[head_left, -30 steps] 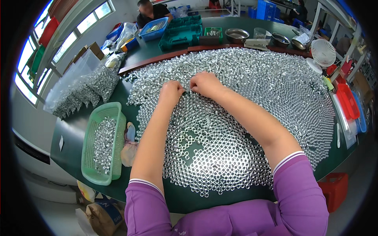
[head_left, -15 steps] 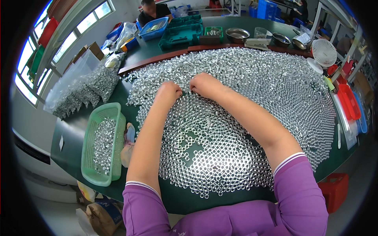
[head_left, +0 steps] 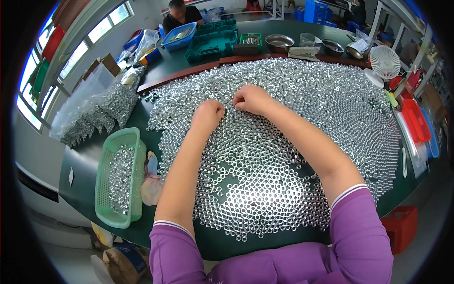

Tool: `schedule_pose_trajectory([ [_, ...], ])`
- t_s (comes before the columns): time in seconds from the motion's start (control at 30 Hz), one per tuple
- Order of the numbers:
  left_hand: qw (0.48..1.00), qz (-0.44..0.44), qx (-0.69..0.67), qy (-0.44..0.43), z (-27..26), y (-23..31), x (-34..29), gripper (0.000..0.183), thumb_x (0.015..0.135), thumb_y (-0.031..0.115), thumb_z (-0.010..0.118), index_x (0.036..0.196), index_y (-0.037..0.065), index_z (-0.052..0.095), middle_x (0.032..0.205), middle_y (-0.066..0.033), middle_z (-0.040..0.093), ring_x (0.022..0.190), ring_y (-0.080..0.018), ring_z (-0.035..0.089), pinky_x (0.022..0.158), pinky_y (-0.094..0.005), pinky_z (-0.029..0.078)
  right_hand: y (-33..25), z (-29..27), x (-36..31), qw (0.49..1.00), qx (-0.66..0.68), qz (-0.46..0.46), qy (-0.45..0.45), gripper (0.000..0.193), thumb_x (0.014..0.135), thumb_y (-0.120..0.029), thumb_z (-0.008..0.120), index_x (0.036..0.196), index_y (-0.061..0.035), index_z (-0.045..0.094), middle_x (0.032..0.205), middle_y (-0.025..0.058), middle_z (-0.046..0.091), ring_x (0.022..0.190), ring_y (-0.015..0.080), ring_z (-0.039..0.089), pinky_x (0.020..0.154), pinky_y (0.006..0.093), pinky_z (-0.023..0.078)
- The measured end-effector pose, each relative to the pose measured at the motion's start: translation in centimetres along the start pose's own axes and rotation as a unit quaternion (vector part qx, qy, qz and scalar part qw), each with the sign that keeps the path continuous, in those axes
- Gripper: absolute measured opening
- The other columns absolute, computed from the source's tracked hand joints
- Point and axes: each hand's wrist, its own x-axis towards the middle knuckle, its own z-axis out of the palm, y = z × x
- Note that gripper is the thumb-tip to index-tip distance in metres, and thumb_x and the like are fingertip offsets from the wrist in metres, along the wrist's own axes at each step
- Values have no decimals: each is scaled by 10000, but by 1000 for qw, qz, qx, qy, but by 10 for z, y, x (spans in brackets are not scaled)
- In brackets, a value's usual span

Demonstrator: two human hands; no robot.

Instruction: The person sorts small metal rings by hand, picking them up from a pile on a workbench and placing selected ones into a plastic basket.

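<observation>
Left hand: the left hand [head_left: 208, 112] lay knuckles up on the nuts [head_left: 283, 156], fingers curled under into a loose fist; whether it pinched any nut could not be told.
Right hand: the right hand [head_left: 251, 98] rested just beside the left one, a little farther from the body, also curled shut with the fingertips pressed into the nuts; what it held, if anything, was hidden.
Nuts: small shiny metal nuts covered the green table [head_left: 85, 161] in a broad flat layer, under both hands and spreading out on every side of them, widest to the right of the right hand.
Forearms: both bare forearms lay over the nuts, with purple sleeves [head_left: 359, 227] pushed up near the elbows.
Basket: a light green basket [head_left: 106, 184], partly filled with nuts, stood well to the left of the left forearm, near the table edge.
Bags: clear bags [head_left: 94, 109] of nuts were heaped to the left of the left hand, farther out.
Beyond the hands: metal bowls [head_left: 279, 42], green trays [head_left: 210, 42] and a blue tray [head_left: 179, 37] stood on the far table, and a white fan [head_left: 384, 61] sat off to the right.
Other person: a person in a dark top [head_left: 182, 14] sat at the far side, well apart from both hands.
</observation>
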Motion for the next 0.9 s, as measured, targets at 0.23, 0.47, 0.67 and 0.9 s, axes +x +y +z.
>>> schedule_pose_trajectory([
  [0.23, 998, -55, -27, -29, -10, 0, -2, 133, 710, 137, 666, 809, 49, 662, 768, -123, 623, 695, -264, 600, 654, -364, 471, -11, 3, -5, 991, -109, -76, -26, 85, 705, -183, 634, 762, -152, 689, 835, 44, 653, 871, 245, 604, 756, 379, 486],
  [0.47, 995, -75, -42, -45, -9, 29, -5, 118, 706, 149, 677, 788, 65, 667, 800, -116, 630, 774, -274, 605, 695, -379, 478, -15, 9, -11, 975, -186, -121, 33, 75, 704, -168, 628, 751, -152, 684, 820, 45, 643, 874, 251, 596, 751, 391, 484],
  [0.67, 1000, -15, 1, -10, 11, 22, -2, 141, 713, 155, 675, 804, 50, 654, 829, -110, 605, 766, -269, 586, 699, -363, 467, 0, -8, -8, 998, -51, -24, -13, 82, 705, -176, 646, 775, -162, 687, 854, 51, 654, 882, 265, 599, 763, 390, 490],
  [0.9, 999, -24, -11, -41, 5, 24, 1, 115, 715, 163, 663, 787, 74, 656, 850, -111, 619, 814, -287, 594, 704, -397, 476, 4, 2, -11, 993, -84, -79, 11, 96, 695, -176, 648, 774, -133, 681, 784, 68, 654, 808, 263, 624, 743, 381, 498],
])
